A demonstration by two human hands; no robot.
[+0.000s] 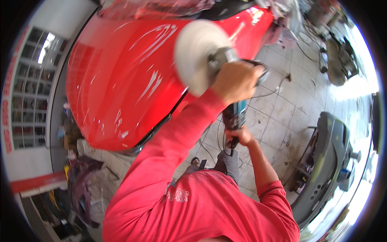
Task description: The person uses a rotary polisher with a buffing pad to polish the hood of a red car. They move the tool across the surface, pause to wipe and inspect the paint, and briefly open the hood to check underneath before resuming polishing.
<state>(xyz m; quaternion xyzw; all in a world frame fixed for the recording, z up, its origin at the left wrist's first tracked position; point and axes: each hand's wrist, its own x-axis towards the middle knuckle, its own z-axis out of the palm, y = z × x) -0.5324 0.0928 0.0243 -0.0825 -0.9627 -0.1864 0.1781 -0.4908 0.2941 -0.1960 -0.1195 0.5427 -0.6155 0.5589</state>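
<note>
A polisher [231, 97] with a white pad [197, 54] at 12 o'clock is clamped by the left hand [238, 80] and right hand [240, 136] beside a red car panel [121, 76].

car body workshop | red car panel [121, 80] | detached grey bumper [322, 161] | tiled floor [278, 117]

Workshop floor and clutter around the work

A grey bumper [326, 161] leans at the right on the pale tiled floor [278, 117], where black cables [278, 86] trail. A window with many panes [30, 88] fills the left wall, and dark bags and clutter [82, 181] lie below it.
</note>
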